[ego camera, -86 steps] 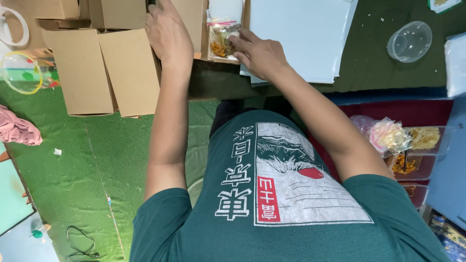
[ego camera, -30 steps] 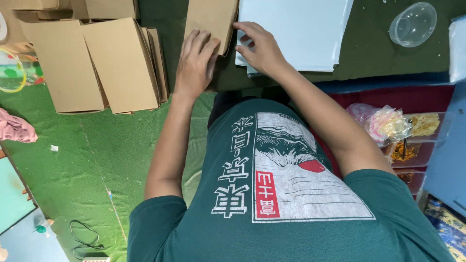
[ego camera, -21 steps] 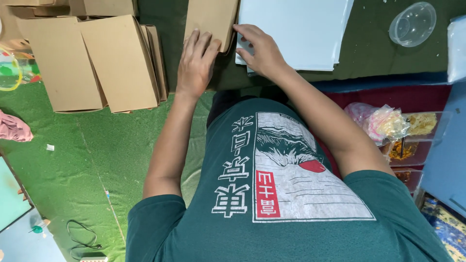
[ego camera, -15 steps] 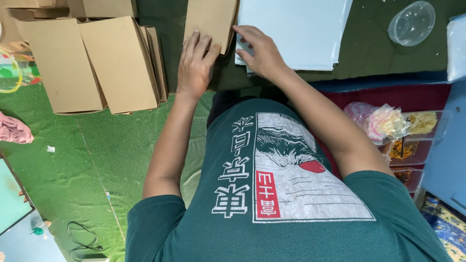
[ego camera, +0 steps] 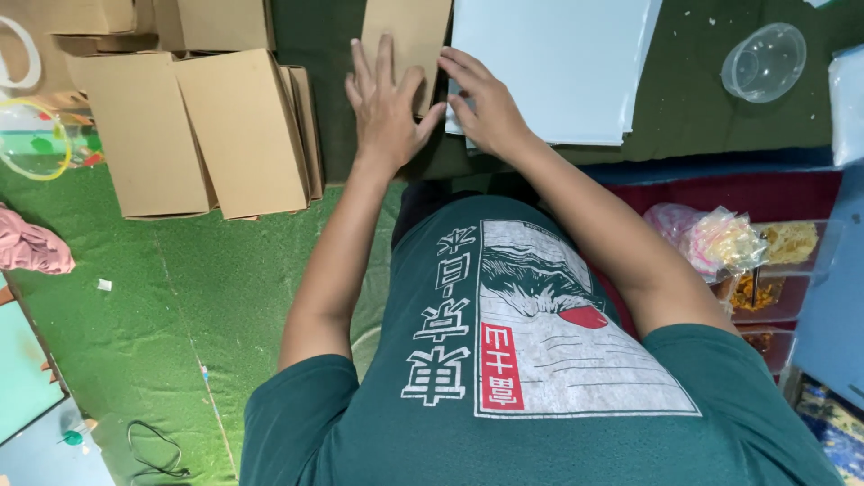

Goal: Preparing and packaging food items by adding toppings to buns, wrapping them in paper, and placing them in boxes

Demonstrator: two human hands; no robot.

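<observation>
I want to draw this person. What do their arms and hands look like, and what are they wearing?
Both arms are bare below short dark green T-shirt sleeves. The left hand and right hand wear no gloves, rings or watch that I can see. The shirt has a white, red and black print.

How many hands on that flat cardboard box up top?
2. The left hand lies flat on the flat cardboard box; the right hand touches its right edge, beside the white sheets. Contact partly hidden.

Floor: green turf mat (ego camera: 180, 306) at left, dark green cloth (ego camera: 693, 126) at top, maroon mat (ego camera: 720, 193) at right. Lighting: even, diffuse.
</observation>
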